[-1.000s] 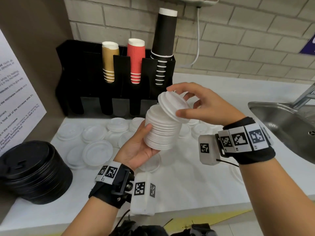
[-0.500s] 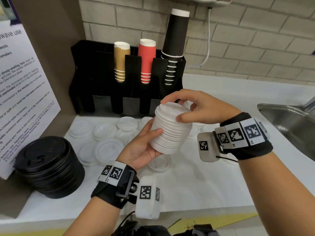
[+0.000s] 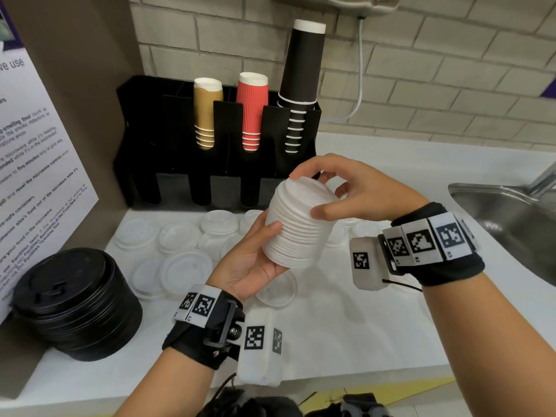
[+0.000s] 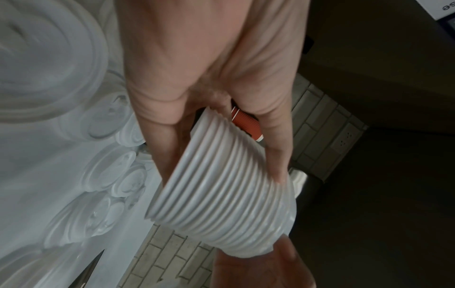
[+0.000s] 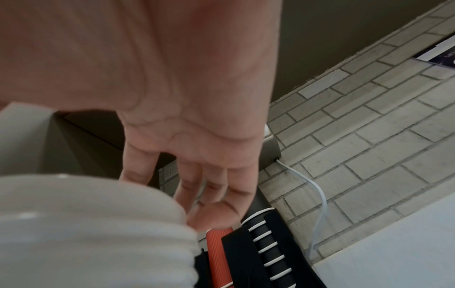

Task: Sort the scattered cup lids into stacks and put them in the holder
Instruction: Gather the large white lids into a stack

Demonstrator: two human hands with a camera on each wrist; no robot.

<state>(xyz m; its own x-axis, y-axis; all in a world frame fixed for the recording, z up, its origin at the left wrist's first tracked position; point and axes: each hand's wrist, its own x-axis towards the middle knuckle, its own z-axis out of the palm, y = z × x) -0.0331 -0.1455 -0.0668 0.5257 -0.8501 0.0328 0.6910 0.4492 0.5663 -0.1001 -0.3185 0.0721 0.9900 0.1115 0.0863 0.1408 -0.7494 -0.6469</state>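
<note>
The left hand (image 3: 255,260) grips the white lid stack (image 3: 296,224) above the desk (image 3: 346,320) while the right hand (image 3: 358,191) pinches its top (tilted, unseated), so uneven pressure could spill lids before the holder (image 3: 168,145).

Even, bright head view; dim, blurred wrist views, edges warped.

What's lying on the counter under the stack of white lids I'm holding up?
Below the stack of white lids, held by the left hand and right hand, loose translucent lids lie on the counter. One lid peeks out directly beneath; anything behind the stack is hidden.
</note>
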